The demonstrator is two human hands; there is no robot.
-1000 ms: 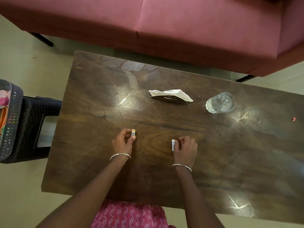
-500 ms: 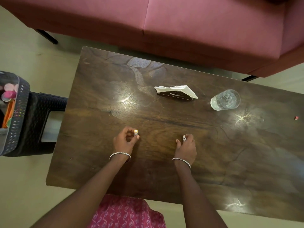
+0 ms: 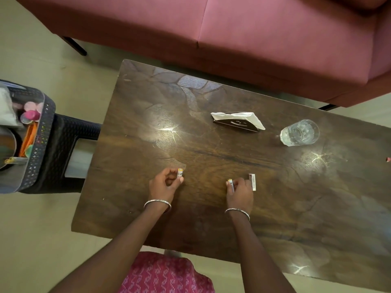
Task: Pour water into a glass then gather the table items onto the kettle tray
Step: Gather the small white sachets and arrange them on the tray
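Dark wooden table (image 3: 211, 225), glossy top with visible grain and a few bright light glints. Pale floor (image 3: 42, 240) all round. A pink sofa (image 3: 275, 39) runs along the far side on thin dark legs.

Left hand (image 3: 164, 186): fingertips and thumb pinch a small white cylinder (image 3: 180, 173) with a yellow end, upright, at the table's near-middle. Whether it's off the wood, I can't tell.

Right hand (image 3: 240, 193): fingers curled, gripping a second cylinder (image 3: 231, 183), also yellow-ended, which sticks out on the hand's left side. A thin metal bangle is on each wrist.

A small white box (image 3: 253, 182) lies flat on the table just right of the right hand. Can't tell if it's touching the knuckles.

Glass (image 3: 300, 133): clear, water in it, standing far right on the table, well apart from both hands. A dark napkin holder (image 3: 234, 124) with a white napkin sits just left of the glass, on the far side.

A tiny red bit (image 3: 388, 159) is at the right frame edge.

Tray (image 3: 40, 144): off the table to the left, sitting on a black plastic stool (image 3: 69, 142). Patterned rim, holding pink round items and something orange. The rest is cut off by the frame.

Pink patterned clothing (image 3: 165, 275) is at the near edge.
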